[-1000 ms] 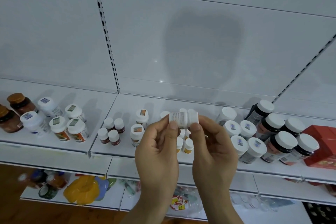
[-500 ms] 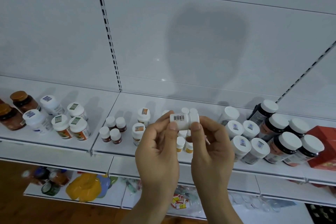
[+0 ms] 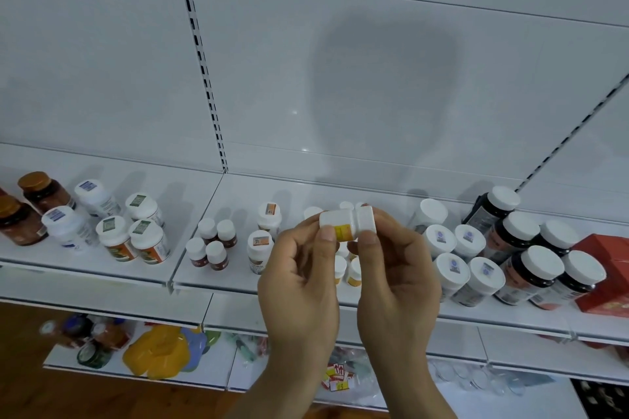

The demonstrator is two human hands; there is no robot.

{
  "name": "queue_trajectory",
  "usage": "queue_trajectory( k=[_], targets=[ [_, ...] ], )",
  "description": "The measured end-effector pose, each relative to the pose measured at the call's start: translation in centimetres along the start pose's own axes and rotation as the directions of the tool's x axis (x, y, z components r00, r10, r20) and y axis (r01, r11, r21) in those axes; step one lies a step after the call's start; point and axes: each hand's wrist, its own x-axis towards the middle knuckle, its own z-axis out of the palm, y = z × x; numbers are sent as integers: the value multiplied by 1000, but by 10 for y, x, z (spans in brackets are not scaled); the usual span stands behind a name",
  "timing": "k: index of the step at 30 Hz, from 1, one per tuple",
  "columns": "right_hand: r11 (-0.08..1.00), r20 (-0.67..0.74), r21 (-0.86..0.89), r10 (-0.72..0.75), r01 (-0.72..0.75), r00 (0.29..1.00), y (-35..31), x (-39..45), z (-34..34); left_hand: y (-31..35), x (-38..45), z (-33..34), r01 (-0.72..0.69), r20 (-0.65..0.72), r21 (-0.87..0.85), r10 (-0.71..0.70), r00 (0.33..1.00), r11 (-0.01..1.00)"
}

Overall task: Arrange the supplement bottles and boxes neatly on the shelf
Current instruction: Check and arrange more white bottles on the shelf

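Head view: left hand (image 3: pixel 299 282) and right hand (image 3: pixel 398 279) are pinching a small white bottle (image 3: pixel 347 223) sideways above the shelf (image 3: pixel 306 286), rotating it from barcode to yellow label, probably to face it forward.

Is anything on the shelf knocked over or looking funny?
No bottle on the shelf lies tipped or spilled. The only sideways one is the small white bottle, held between the left hand and right hand. The groups stand a bit crooked, though.
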Motion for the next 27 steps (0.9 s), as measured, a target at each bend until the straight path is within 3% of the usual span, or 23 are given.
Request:
queue_trajectory(
  k=[9, 14, 19, 27],
  targets=[
    [999, -42, -48, -13, 11, 999, 1, 3, 1, -6, 0, 1, 1, 50, 27, -3, 999, 1000],
    [980, -20, -111, -170, 167, 985, 3, 4, 0, -8, 0, -1, 174, 147, -12, -170, 974, 985],
    [864, 69, -306, -399, 400, 914, 10, 10, -11, -5, -1, 2, 406, 289, -73, -370, 883, 911],
    [787, 95, -380, -488, 485, 867, 17, 17, -21, -9, -4, 4, 414, 315, -142, -356, 880, 899]
  ],
)
